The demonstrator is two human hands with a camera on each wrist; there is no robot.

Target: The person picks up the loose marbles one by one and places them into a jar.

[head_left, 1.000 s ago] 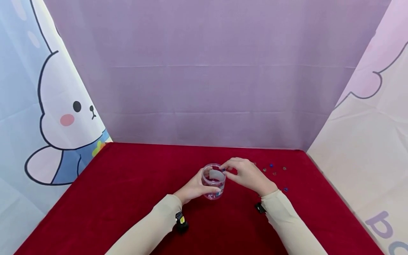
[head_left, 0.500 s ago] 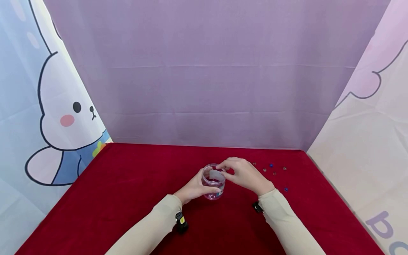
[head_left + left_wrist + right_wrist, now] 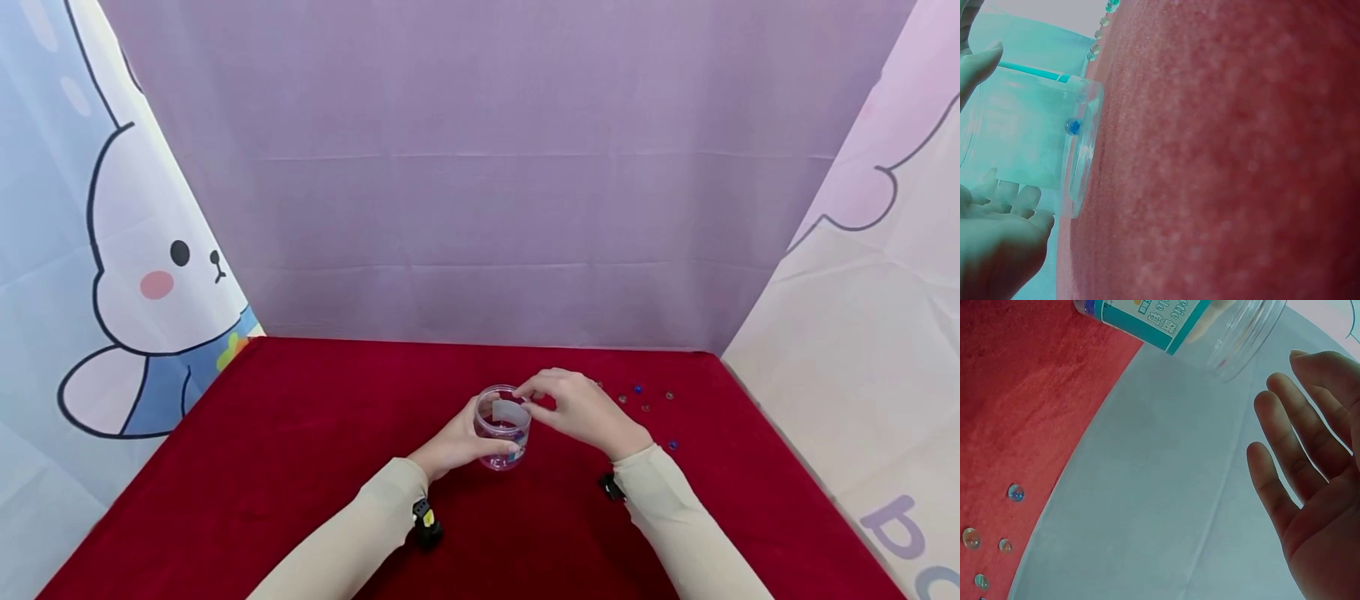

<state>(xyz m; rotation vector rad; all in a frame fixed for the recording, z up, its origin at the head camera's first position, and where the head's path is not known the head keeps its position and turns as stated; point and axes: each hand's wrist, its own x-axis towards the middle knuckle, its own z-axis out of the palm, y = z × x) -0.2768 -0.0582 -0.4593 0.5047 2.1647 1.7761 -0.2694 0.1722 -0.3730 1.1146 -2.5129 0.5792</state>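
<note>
A clear plastic jar with a teal printed label is held up in my left hand, fingers and thumb wrapped around its side. Its mouth faces up and has no lid on it. Low inside, by the base, a blue glass marble shows through the wall. My right hand hovers at the jar's right rim, its thumb and index fingertips right at the edge. In the right wrist view its other fingers are loosely bent, and nothing shows between them.
Several clear and blue marbles lie scattered on the red cloth to the right, among them a blue marble and a nearer one. A purple curtain stands behind the table, with printed cloths at both sides.
The right hand dips left over the jar's rim, then draws slightly back right. A small blue marble between its fingertips earlier is gone from them. The left hand and jar stay put.
</note>
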